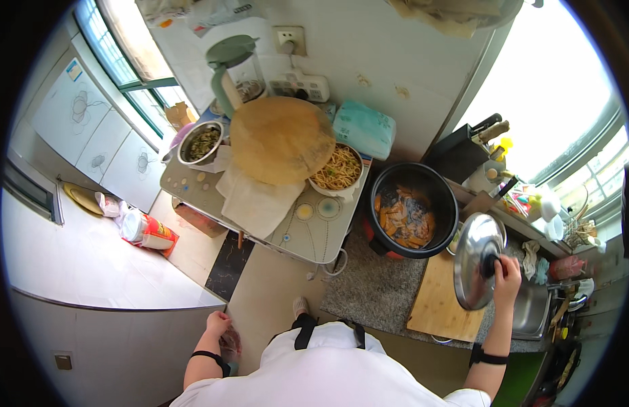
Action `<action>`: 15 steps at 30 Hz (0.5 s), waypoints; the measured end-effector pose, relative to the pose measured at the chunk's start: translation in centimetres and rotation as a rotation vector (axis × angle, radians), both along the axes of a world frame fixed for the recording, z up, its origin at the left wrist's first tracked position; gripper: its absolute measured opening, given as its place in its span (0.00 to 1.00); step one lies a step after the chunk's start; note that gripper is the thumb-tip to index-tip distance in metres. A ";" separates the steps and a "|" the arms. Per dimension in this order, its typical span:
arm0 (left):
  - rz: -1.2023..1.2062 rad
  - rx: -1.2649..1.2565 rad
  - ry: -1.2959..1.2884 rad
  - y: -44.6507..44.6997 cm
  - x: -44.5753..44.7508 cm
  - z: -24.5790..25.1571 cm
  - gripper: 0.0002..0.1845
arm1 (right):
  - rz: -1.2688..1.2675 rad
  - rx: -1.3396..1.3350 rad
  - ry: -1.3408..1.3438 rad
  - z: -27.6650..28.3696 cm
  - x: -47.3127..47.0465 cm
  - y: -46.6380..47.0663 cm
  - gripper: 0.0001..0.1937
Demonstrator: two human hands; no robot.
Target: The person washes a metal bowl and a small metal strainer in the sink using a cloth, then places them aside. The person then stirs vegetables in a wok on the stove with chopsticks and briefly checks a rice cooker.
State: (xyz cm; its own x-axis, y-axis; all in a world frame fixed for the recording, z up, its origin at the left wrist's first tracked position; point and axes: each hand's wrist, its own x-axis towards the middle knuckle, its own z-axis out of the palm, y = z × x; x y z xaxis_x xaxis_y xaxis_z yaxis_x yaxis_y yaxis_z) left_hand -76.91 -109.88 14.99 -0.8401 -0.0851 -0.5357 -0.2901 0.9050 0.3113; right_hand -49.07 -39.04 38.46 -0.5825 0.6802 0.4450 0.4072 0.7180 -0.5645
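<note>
My right hand grips the black knob of a round pot lid with a metal rim. The lid is tilted steeply above a wooden cutting board, to the right of an uncovered black electric pot. Brownish-orange food pieces sit in dark liquid inside the pot. My left hand hangs low at the left with curled fingers, beside a clear plastic bag with something reddish in it. Whether those fingers hold the bag cannot be told.
A small table holds a bowl of noodles, a bowl of dark chopped food, a round tan board or cover and a blender. A knife block, a cleaver and a sink are at the right.
</note>
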 end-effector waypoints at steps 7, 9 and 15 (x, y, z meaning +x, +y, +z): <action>0.083 0.171 -0.020 -0.1 1.4 -1.6 0.07 | 0.234 0.073 -0.119 0.6 -17.3 -2.4 0.07; 0.136 0.186 -0.009 -1.3 2.4 -1.9 0.07 | 0.242 0.037 -0.238 -0.1 -19.8 -2.4 0.07; 0.247 0.185 0.013 -4.9 6.5 -2.4 0.07 | 0.205 0.101 -0.348 -2.6 -22.1 -2.0 0.09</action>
State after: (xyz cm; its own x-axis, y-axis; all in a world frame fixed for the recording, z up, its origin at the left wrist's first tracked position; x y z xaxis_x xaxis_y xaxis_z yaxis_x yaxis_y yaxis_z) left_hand -70.41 -114.76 12.57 -0.8128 -0.1894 -0.5509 -0.4894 0.7350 0.4693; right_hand -71.18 -41.05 35.81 -0.8288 0.4975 0.2561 0.4039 0.8487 -0.3414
